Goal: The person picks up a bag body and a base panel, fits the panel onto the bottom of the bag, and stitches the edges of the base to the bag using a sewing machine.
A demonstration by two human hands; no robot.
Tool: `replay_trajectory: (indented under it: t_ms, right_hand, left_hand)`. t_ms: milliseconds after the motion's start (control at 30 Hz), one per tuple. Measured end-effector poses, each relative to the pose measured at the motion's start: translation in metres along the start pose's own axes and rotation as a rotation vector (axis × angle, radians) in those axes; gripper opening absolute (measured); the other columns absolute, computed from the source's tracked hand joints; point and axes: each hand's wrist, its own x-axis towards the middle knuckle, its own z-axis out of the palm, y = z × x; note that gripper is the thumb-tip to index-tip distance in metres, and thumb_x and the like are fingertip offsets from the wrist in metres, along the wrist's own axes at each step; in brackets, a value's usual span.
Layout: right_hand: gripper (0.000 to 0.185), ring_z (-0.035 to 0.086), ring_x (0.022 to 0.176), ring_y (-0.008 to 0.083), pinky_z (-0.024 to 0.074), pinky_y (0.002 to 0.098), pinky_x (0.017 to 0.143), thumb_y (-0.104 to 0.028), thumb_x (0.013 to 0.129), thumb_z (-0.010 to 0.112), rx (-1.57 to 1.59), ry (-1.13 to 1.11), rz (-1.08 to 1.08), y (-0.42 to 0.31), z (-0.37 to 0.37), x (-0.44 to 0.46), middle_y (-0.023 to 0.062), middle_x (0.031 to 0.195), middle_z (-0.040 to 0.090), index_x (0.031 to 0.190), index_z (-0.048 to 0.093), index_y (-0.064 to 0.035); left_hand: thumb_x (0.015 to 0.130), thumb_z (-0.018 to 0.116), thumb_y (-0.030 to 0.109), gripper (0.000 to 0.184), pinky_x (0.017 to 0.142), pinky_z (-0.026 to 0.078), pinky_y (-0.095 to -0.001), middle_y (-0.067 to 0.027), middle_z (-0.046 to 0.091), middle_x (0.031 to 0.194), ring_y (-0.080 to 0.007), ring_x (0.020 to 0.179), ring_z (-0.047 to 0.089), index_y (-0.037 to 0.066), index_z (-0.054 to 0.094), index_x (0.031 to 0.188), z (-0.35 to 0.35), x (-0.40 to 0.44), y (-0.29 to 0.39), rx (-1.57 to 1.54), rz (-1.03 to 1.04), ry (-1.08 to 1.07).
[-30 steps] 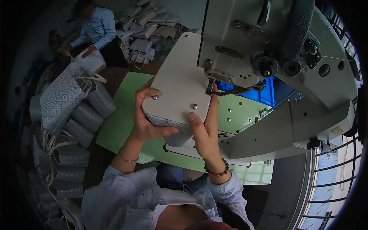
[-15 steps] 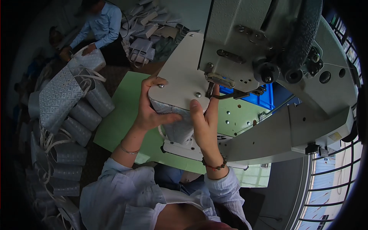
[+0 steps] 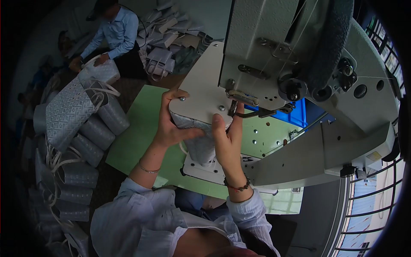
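A grey patterned bag is under the sewing machine's head, with a flat pale panel bearing metal studs facing up. My left hand wraps the panel's left corner, fingers on its top edge and thumb on the patterned side. On the near right corner, my right hand grips with the thumb on top and the fingers reaching close to the needle and presser foot area. A pale handle shows below the panel. The bag's far part is hidden behind the machine head.
A green table carries the machine's white base. Behind the head is a blue bin. Grey bags are stacked on the left, and more lie piled behind. A seated person handles a bag. Window bars stand at right.
The view has shifted slightly. My hands keep nearly the same hold on the bag, which has barely moved beneath the machine head.
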Motion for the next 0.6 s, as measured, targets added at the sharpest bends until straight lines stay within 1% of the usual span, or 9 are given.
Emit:
replay_trajectory:
  t_ms: [100,267,333,367,433,467,533,567,600]
  right_hand:
    - [0.051,0.049,0.109,0.0244,0.0391,0.0361,0.097,-0.015,0.089,0.059,0.040,0.010,-0.005,-0.003,0.002,0.001,0.0172,0.121,0.048,0.130,0.038,0.0045]
    - [0.055,0.051,0.108,0.0239,0.0417,0.0360,0.094,-0.014,0.084,0.065,0.059,0.005,-0.025,-0.006,0.005,0.002,0.0163,0.120,0.049,0.129,0.039,0.0035]
    - [0.056,0.051,0.107,0.0238,0.0426,0.0359,0.093,-0.014,0.083,0.067,0.060,0.008,-0.033,-0.003,0.005,0.002,0.0160,0.120,0.049,0.129,0.040,0.0034]
    - [0.058,0.052,0.106,0.0237,0.0435,0.0357,0.092,-0.015,0.082,0.069,0.061,0.007,-0.036,-0.001,0.004,0.002,0.0158,0.120,0.050,0.129,0.040,0.0032]
    - [0.058,0.053,0.105,0.0235,0.0439,0.0353,0.091,-0.015,0.082,0.069,0.033,0.017,-0.066,0.001,0.004,0.003,0.0158,0.119,0.050,0.129,0.040,0.0033]
    - [0.059,0.053,0.104,0.0233,0.0444,0.0349,0.091,-0.016,0.082,0.069,0.006,0.024,-0.093,0.001,0.004,0.003,0.0158,0.119,0.051,0.129,0.040,0.0033]
    - [0.059,0.054,0.104,0.0236,0.0445,0.0351,0.090,-0.016,0.081,0.070,0.034,0.030,-0.055,-0.002,0.005,0.002,0.0158,0.118,0.051,0.129,0.040,0.0033]
    - [0.059,0.054,0.103,0.0239,0.0446,0.0352,0.090,-0.016,0.081,0.070,0.065,0.032,-0.026,-0.003,0.007,0.002,0.0158,0.118,0.051,0.129,0.040,0.0034]
    - [0.059,0.054,0.103,0.0239,0.0446,0.0352,0.090,-0.016,0.081,0.070,0.066,0.028,-0.029,-0.003,0.008,0.002,0.0158,0.118,0.051,0.129,0.040,0.0034]
  left_hand:
    - [0.057,0.093,0.031,0.087,0.096,0.041,-0.0333,-0.0081,0.045,0.122,-0.0181,0.112,0.048,0.007,0.040,0.123,-0.001,0.001,0.001,0.009,0.018,-0.011]
    - [0.059,0.093,0.029,0.087,0.097,0.041,-0.0339,-0.0077,0.045,0.121,-0.0182,0.113,0.047,0.007,0.039,0.124,0.001,-0.004,0.004,0.004,0.010,0.001]
    - [0.059,0.092,0.027,0.086,0.100,0.040,-0.0361,-0.0112,0.043,0.130,-0.0206,0.120,0.045,0.006,0.041,0.124,0.001,-0.005,0.007,-0.049,-0.045,0.005]
    - [0.059,0.092,0.027,0.086,0.100,0.040,-0.0361,-0.0112,0.043,0.130,-0.0206,0.120,0.045,0.006,0.041,0.124,0.000,-0.001,0.010,-0.052,-0.043,0.001]
    - [0.056,0.092,0.021,0.083,0.102,0.039,-0.0393,-0.0157,0.037,0.142,-0.0270,0.130,0.040,0.006,0.046,0.124,-0.005,0.012,0.025,0.173,0.039,-0.088]
    - [0.056,0.092,0.021,0.083,0.102,0.039,-0.0393,-0.0157,0.037,0.142,-0.0270,0.130,0.040,0.006,0.046,0.124,-0.009,0.021,0.037,0.170,0.036,-0.091]
    - [0.058,0.088,0.021,0.079,0.106,0.035,-0.0462,-0.0147,0.031,0.150,-0.0303,0.136,0.035,0.008,0.049,0.126,-0.015,0.044,0.063,0.624,0.128,-0.368]
    - [0.058,0.088,0.021,0.079,0.106,0.035,-0.0462,-0.0147,0.031,0.150,-0.0303,0.136,0.035,0.008,0.049,0.126,-0.016,0.055,0.070,0.624,0.126,-0.366]
    - [0.058,0.086,0.025,0.080,0.107,0.032,-0.0494,-0.0127,0.033,0.148,-0.0304,0.135,0.036,0.008,0.050,0.127,-0.015,0.068,0.074,0.709,0.117,-0.558]
